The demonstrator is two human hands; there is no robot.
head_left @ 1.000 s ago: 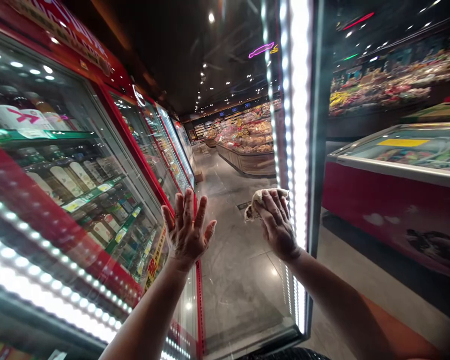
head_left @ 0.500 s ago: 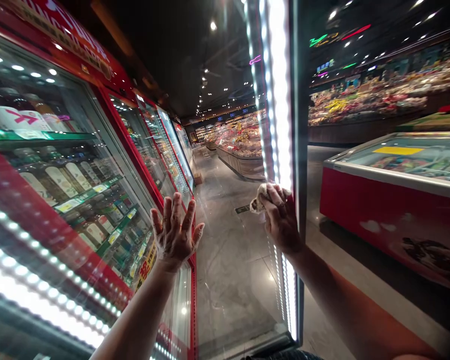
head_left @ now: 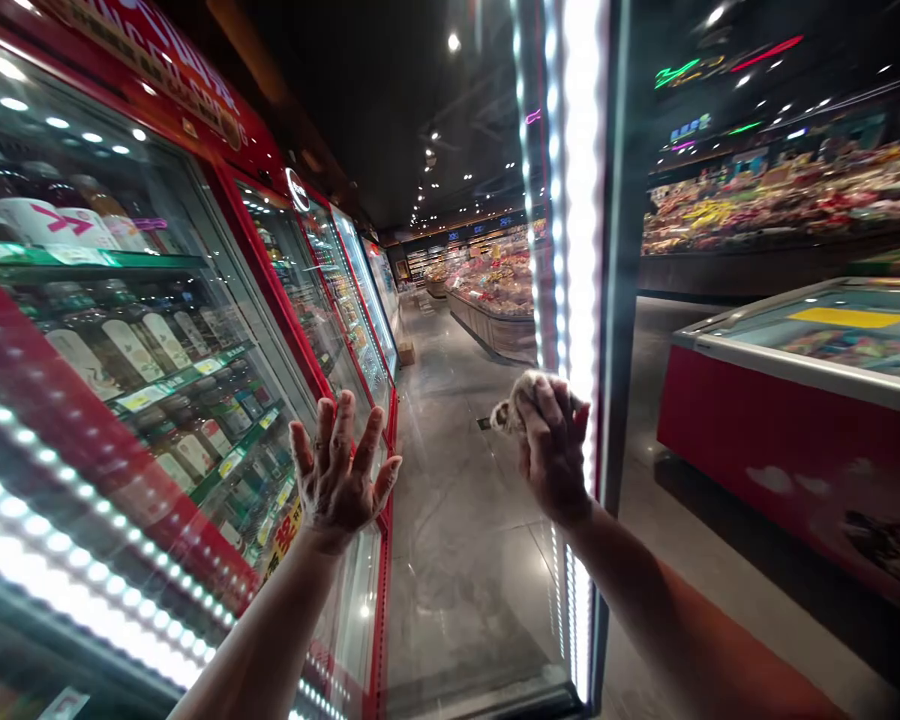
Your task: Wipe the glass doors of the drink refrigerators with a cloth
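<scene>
A glass door (head_left: 465, 560) with a bright strip of lights (head_left: 583, 200) along its right edge stands in front of me. My right hand (head_left: 559, 450) is closed around a crumpled, light-coloured cloth (head_left: 526, 398) and presses it to the glass beside the light strip. My left hand (head_left: 341, 475) is open, fingers spread, palm toward the glass; it appears to rest on the pane. Through the glass on the left shows a red-framed drinks cooler (head_left: 266, 300), with bottles (head_left: 131, 345) on green-edged shelves.
To the right stands a red chest freezer (head_left: 765, 430) with a glass top. Behind it runs a long display of colourful packaged goods (head_left: 780, 205). More lit coolers (head_left: 360, 290) line the left side of the aisle. A small box (head_left: 405, 353) sits on the tiled floor there.
My right hand and the cloth have shifted slightly left relative to the light strip. The view has turned a little left, so the freezer and door edge sit farther right. My left hand stays spread.
</scene>
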